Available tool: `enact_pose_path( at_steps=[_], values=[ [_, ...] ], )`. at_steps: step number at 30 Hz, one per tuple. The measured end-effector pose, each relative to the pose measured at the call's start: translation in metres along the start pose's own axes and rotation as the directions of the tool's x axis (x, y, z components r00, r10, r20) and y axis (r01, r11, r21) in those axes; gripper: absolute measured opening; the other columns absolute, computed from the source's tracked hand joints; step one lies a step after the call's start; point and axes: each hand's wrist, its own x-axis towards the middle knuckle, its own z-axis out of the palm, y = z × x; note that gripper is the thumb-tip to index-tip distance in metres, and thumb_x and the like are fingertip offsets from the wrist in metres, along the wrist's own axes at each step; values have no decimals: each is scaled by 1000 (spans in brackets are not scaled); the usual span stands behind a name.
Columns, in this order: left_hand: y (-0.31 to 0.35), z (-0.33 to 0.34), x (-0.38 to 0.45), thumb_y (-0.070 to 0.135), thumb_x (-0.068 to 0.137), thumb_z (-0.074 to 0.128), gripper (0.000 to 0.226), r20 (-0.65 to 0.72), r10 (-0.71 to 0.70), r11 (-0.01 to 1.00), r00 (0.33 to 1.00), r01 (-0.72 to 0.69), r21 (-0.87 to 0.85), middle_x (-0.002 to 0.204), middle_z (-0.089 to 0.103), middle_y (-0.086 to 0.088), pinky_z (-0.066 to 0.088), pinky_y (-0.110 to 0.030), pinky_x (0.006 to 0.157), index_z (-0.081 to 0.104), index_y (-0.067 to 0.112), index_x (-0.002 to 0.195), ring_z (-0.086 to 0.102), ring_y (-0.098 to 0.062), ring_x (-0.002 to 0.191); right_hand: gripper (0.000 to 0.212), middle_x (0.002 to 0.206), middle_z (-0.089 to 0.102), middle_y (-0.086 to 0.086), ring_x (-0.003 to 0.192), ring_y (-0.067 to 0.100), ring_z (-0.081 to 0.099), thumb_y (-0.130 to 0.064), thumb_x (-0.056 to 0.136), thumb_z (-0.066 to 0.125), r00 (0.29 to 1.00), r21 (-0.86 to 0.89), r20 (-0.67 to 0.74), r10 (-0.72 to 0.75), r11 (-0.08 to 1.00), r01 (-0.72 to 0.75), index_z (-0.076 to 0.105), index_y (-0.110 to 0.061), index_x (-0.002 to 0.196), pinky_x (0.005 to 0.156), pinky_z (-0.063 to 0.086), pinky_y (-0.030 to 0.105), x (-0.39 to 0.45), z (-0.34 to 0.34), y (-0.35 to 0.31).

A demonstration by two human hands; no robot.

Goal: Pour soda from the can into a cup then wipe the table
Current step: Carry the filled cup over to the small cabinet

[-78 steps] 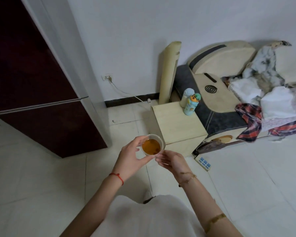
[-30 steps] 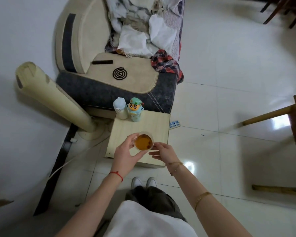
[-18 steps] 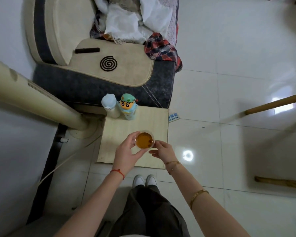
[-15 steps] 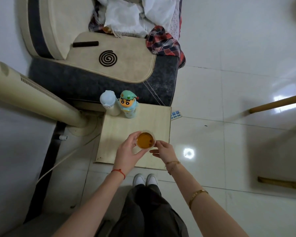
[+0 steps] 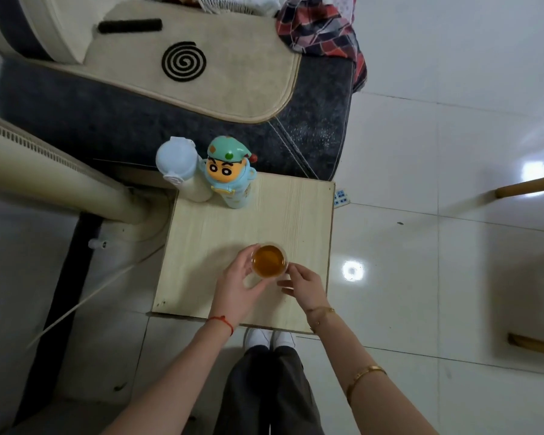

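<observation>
A clear cup (image 5: 269,260) filled with amber liquid hovers over the near part of a small pale wooden table (image 5: 208,240). My left hand (image 5: 237,285) wraps the cup's left side from below. My right hand (image 5: 305,285) touches its right side with the fingertips. Whether the cup rests on the table or hangs just above it, I cannot tell. No can and no cloth are in view.
At the table's far edge stand a white bottle (image 5: 178,171) and a cartoon-figure bottle (image 5: 230,174). A grey and beige lounge chair (image 5: 186,76) lies beyond, a cream tower fan (image 5: 54,171) at left. My feet (image 5: 269,339) touch the table's near edge. A power strip (image 5: 341,197) lies on the floor.
I have walked from the doorway up to the small table, carrying the cup in both hands. The cup is now lower, over the table's near half.
</observation>
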Motion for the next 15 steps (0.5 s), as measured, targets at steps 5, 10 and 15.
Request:
enact_pose_path(
  at_steps=[5, 10, 15],
  values=[
    [-18, 6, 15, 26, 76, 84, 65, 9, -16, 1000, 1000, 16, 20, 127, 63, 16, 51, -36, 102, 52, 32, 132, 59, -2, 119, 33, 110, 69, 10, 88, 19, 66, -17, 103, 38, 1000, -22, -13, 5, 1000, -5, 64, -6, 121, 76, 55, 23, 20, 5, 14],
    [-27, 8, 17, 26, 76, 83, 66, 13, -21, 1000, 1000, 20, 18, 128, 62, 16, 50, -36, 104, 52, 31, 133, 57, -2, 121, 33, 110, 69, 11, 89, 21, 66, -17, 103, 38, 1000, -22, -2, 21, 1000, -21, 64, -6, 119, 77, 55, 26, 26, 8, 23],
    [-33, 10, 12, 27, 77, 82, 65, 27, -39, 999, 999, 38, 24, 129, 60, 19, 47, -36, 106, 51, 32, 134, 55, -1, 123, 33, 114, 67, 10, 87, 18, 64, -18, 103, 38, 999, -42, 16, 30, 999, -30, 62, -8, 123, 75, 54, 24, 21, 8, 26]
  ],
)
